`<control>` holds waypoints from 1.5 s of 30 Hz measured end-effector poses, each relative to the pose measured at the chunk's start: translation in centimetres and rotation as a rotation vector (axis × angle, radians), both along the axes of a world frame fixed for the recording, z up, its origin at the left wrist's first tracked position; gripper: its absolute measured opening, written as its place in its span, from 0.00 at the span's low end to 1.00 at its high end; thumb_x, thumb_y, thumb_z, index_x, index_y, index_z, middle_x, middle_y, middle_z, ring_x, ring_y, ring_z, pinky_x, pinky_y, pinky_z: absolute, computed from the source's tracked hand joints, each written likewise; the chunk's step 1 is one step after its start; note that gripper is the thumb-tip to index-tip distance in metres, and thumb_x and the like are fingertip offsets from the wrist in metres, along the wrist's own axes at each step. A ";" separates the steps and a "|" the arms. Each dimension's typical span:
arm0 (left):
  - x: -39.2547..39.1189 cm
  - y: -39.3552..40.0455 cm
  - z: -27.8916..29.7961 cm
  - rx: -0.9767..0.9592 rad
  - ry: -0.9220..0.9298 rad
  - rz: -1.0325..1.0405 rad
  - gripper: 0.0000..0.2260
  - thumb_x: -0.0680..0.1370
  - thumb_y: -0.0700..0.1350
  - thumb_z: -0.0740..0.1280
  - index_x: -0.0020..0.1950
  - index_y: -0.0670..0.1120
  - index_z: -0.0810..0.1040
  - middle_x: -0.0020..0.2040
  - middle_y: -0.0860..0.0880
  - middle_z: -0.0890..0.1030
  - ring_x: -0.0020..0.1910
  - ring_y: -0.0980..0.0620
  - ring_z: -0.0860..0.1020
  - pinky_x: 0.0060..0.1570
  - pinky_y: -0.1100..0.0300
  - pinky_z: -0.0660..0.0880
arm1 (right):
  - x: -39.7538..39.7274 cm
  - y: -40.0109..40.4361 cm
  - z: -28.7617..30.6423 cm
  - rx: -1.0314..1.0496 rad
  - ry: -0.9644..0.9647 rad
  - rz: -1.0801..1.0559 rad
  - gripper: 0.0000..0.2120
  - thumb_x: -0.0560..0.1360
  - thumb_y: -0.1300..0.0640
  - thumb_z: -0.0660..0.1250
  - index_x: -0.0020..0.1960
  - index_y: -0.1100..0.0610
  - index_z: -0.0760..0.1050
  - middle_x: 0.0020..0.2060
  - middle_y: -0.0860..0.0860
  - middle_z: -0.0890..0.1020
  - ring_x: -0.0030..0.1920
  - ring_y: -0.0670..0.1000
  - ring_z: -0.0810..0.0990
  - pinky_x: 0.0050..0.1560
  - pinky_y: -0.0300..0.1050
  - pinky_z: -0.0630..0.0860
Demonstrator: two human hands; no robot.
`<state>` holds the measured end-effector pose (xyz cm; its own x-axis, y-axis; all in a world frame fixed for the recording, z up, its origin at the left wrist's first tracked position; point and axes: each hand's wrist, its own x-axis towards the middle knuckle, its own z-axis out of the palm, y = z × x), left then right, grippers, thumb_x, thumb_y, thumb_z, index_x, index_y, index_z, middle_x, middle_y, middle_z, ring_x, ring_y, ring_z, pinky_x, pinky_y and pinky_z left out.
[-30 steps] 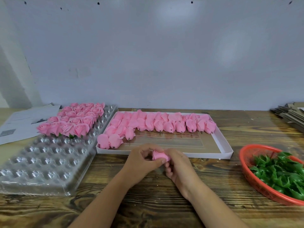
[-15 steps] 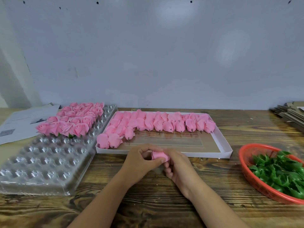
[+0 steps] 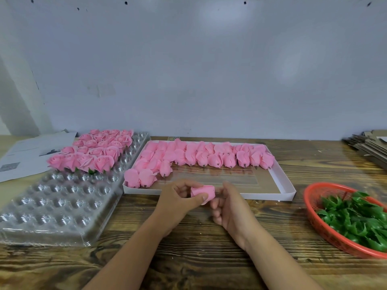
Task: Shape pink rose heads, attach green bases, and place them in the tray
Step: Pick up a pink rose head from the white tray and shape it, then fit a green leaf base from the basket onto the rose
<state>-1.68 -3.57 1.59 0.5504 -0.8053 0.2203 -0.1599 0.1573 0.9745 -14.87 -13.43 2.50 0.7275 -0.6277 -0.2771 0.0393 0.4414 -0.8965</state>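
Little shifted since earlier: both hands [image 3: 180,200] [image 3: 232,206] gripping one pink rose head [image 3: 203,191], lower centre; base unattached, clear tray [image 3: 62,206] mostly unfilled.

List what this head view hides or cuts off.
- Held rose head: its base, covered by the left hand and right hand.
- Red basket of green bases: cut by the right edge.
- Cardboard stack: cut by the right edge.
- Printed sheets: text too small.
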 end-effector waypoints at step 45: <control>0.4 -0.1 -0.3 0.016 0.092 0.010 0.11 0.72 0.36 0.78 0.51 0.47 0.85 0.48 0.55 0.87 0.49 0.58 0.84 0.43 0.70 0.78 | -19.0 -17.7 6.2 -1.166 1.295 -0.056 0.16 0.75 0.46 0.71 0.38 0.57 0.77 0.26 0.52 0.82 0.27 0.49 0.82 0.31 0.47 0.76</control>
<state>-1.32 -3.72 1.33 0.5755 -0.8028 0.1558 -0.0710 0.1407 0.9875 -33.87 -31.17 8.68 0.3921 -0.9192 -0.0356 -0.9075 -0.3802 -0.1784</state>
